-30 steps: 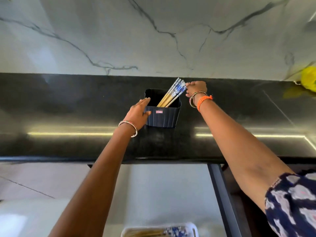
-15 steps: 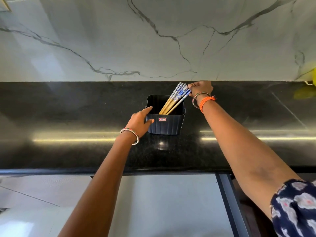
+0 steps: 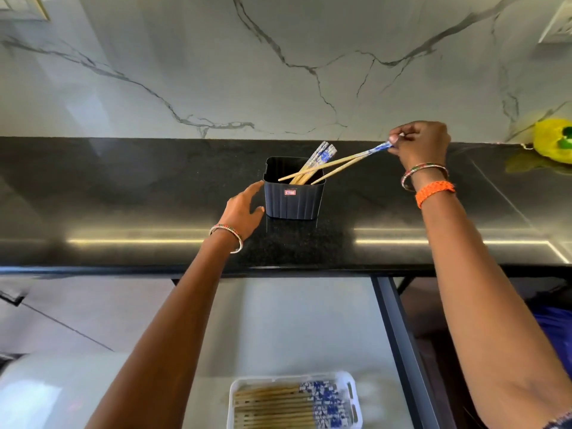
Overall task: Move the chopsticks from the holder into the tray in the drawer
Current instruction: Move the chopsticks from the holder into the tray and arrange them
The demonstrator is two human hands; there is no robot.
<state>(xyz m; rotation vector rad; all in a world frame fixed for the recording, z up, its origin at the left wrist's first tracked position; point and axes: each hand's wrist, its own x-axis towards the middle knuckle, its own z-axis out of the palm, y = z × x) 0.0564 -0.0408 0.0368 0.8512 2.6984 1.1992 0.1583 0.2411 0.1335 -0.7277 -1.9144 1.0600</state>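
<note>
A dark ribbed holder (image 3: 293, 198) stands on the black counter with several chopsticks (image 3: 318, 157) leaning in it, their tops patterned blue and white. My right hand (image 3: 421, 144) pinches the patterned ends of two chopsticks (image 3: 340, 163) and holds them slanting up to the right, their wooden tips above the holder's mouth. My left hand (image 3: 244, 209) rests with straight fingers against the holder's left side. At the bottom of the view, a white tray (image 3: 353, 397) in the open drawer holds several chopsticks (image 3: 278, 408) lying side by side.
The black counter (image 3: 123, 196) runs the full width under a marble wall. A yellow object (image 3: 554, 140) lies at its far right end. The drawer's dark right edge (image 3: 399, 345) runs down beside the tray. A pale rounded surface (image 3: 37, 391) shows at lower left.
My right hand has moved right and up, drawing two chopsticks out of the bundle until they slant over the holder's rim. The view has tilted down, bringing the tray back in.
</note>
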